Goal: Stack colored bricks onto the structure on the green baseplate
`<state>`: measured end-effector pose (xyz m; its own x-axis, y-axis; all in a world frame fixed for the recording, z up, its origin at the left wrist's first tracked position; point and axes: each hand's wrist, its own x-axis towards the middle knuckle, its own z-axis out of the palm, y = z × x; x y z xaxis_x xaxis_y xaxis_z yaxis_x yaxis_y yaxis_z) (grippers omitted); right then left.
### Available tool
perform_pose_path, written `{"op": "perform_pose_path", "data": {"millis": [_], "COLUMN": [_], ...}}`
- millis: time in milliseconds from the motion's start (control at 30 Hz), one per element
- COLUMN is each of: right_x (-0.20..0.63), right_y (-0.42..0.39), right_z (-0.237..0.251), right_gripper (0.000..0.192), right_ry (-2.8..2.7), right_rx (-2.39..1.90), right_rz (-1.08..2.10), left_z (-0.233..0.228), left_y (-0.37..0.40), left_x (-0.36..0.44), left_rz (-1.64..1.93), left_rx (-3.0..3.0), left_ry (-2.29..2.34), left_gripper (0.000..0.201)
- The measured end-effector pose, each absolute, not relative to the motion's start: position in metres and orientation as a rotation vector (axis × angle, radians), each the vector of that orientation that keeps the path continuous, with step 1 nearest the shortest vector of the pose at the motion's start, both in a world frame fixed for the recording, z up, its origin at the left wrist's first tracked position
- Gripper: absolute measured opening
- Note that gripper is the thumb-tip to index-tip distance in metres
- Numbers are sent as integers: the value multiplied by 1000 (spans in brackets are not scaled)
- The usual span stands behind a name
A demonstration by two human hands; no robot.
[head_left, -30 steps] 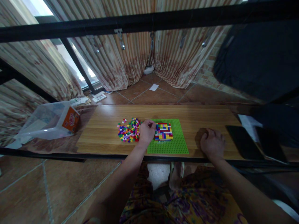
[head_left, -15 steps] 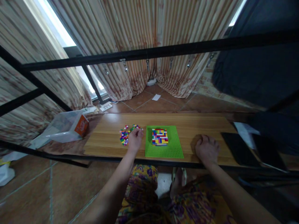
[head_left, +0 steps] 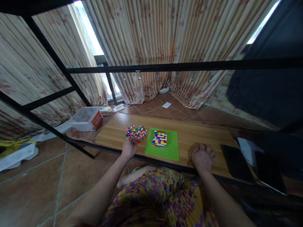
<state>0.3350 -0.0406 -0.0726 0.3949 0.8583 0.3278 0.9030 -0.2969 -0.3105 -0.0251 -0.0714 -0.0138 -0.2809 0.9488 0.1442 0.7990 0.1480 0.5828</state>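
1. Loose bricks [head_left: 139, 130] lie in a heap on the wooden table [head_left: 189, 130], just left of the green baseplate [head_left: 173, 151]; a brick block [head_left: 159, 138] sits on that plate.
2. Left hand [head_left: 130, 147]: at the heap's near edge, fingers bent; I cannot tell whether they pinch a brick.
3. Right hand [head_left: 203, 156]: rests palm-down right of the plate, fingers loosely curled; whether anything is under it is hidden.
4. A sideways sweep by the left hand could scatter bricks, perhaps over the near edge and onto the floor.
5. Pressing off-centre could crack the block's layers apart or shift the plate, since no hand steadies it.
6. Lettering shows on the orange label [head_left: 97, 120] of the clear bin [head_left: 82, 119], too small to read. Marks on the white packet [head_left: 118, 108] are equally illegible.
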Motion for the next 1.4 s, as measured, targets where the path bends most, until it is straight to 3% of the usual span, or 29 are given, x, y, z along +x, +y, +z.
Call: {"op": "perform_pose_path", "data": {"millis": [333, 567, 867, 1167, 1267, 1400], "right_x": [336, 335, 332, 337, 338, 339], "right_y": [-42, -41, -37, -36, -36, -36], "right_z": [-73, -75, -73, -76, -77, -77], "right_gripper": [45, 44, 45, 42, 42, 42], "right_ry": [-1505, -1536, -1540, -1581, -1587, -1565], "right_rx": [-2206, -2248, -2381, -2380, -2355, -2327], "right_rz": [-111, -211, -258, -335, -342, -335], "left_z": [-20, -28, -21, -14, -11, -14], "left_y": [-45, -36, -7, 38, 32, 13], "left_x": [-5, -19, -59, -61, -59, -43], "left_rz": [480, 501, 781, 476, 598, 1048], "left_rx": [2089, 2142, 2071, 2184, 2165, 1925], "left_ry": [2192, 2107, 2113, 2131, 2084, 1786], "left_gripper": [24, 22, 24, 23, 22, 19]}}
